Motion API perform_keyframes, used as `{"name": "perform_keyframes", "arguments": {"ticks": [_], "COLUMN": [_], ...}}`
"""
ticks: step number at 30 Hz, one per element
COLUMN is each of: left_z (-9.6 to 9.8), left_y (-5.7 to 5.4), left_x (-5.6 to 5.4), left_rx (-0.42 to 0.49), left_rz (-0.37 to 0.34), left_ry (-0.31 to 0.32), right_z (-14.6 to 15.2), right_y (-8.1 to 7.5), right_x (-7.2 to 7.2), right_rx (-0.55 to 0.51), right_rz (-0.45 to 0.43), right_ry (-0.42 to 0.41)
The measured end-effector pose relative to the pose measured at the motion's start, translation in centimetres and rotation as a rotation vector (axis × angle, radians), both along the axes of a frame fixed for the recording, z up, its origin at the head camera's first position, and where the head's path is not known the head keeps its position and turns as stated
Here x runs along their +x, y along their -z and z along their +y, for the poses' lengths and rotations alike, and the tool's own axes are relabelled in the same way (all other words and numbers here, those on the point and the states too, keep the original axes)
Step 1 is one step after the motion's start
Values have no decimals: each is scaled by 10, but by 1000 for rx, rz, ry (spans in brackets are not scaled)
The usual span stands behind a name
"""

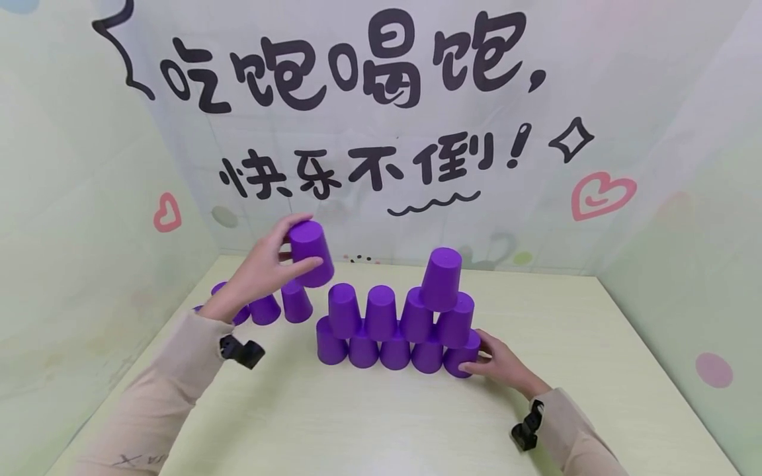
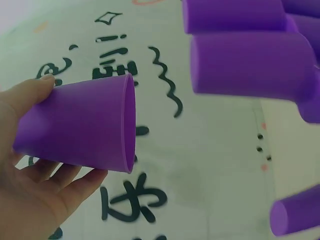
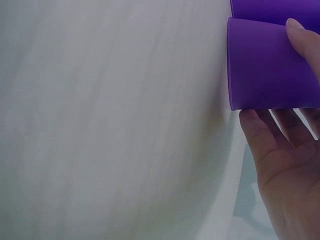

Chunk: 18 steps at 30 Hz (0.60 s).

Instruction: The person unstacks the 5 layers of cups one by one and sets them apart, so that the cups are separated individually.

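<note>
My left hand (image 1: 262, 266) holds a purple plastic cup (image 1: 312, 254) upside down in the air, left of the stack's top. In the left wrist view, thumb and fingers lie on opposite sides of the held cup (image 2: 80, 122), its open rim pointing away from the palm. A stack of upside-down purple cups stands on the table: a bottom row (image 1: 395, 354), a second row (image 1: 381, 314) on it, and one cup (image 1: 442, 279) on top at the right. Around the rightmost bottom cup (image 1: 458, 360) my right hand (image 1: 503, 365) grips, thumb in front and fingers behind.
Several more upside-down purple cups (image 1: 296, 304) stand on the pale table (image 1: 357, 423) at the left, partly behind my left forearm. A printed backdrop (image 1: 369, 132) with black lettering rises behind the table. Each wrist wears a small black camera (image 1: 243, 350).
</note>
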<state>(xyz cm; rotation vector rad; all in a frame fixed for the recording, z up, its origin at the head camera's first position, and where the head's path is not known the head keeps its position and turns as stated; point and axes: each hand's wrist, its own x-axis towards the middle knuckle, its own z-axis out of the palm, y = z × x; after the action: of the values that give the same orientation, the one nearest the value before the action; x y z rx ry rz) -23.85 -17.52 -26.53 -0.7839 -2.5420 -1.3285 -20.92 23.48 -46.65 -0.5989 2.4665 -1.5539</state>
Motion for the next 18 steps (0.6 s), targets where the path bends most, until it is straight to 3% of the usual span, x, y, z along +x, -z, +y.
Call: {"name": "perform_keyframes", "arguments": {"ticks": [7, 12, 18], "left_z": [-41, -60, -79], "left_y": [25, 51, 84], "left_x": [8, 10, 10], "left_rx": [-38, -65, -109], "left_rz": [-39, -65, -44], "left_ry": [-119, -180, -240], "right_z": [-1, -2, -1], "right_y": [-2, -2, -4], "right_x": [2, 2, 3], "right_rx": [4, 2, -12], "right_rz": [-6, -7, -8], "right_ry": [0, 5, 2]}}
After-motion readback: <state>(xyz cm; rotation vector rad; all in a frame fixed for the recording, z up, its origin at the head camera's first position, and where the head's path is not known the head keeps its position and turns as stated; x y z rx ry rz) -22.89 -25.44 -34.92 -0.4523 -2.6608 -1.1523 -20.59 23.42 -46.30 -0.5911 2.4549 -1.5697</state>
